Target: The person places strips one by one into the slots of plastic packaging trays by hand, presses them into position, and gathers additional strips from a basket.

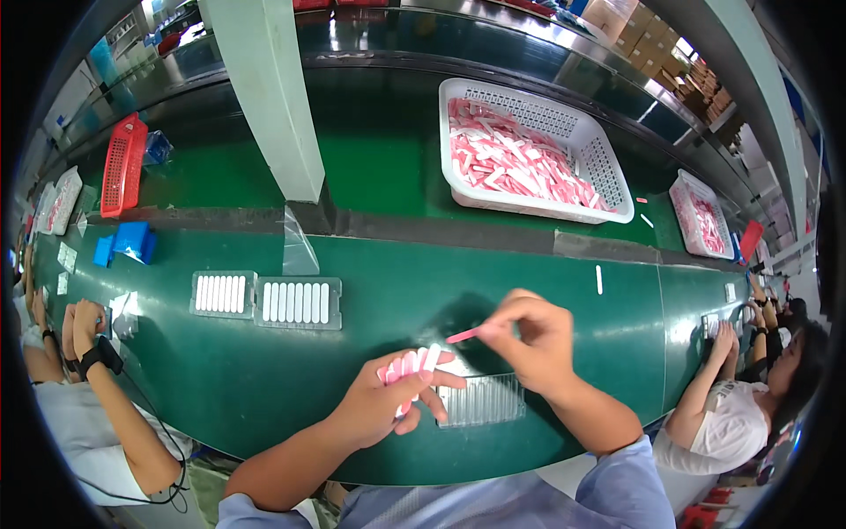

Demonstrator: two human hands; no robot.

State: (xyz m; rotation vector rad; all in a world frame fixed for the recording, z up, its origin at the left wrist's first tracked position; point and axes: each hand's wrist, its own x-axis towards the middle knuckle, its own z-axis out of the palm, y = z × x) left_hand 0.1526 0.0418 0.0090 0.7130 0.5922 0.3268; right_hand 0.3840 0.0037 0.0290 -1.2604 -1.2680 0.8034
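Closest to me, my left hand (381, 407) is gripping a fanned bunch of pink and white sticks (411, 363), fingers curled round them. Just right of it, my right hand (533, 339) is pinching a single pink stick (462, 335) between fingertips, its free end pointing toward the bunch. Under both hands I am seeing a clear ribbed tray (482, 401) lying on the green belt (388, 300). Beyond my left hand, two trays filled with white sticks (266, 301) are sitting; beyond my right, a white basket (608, 189) is holding many more
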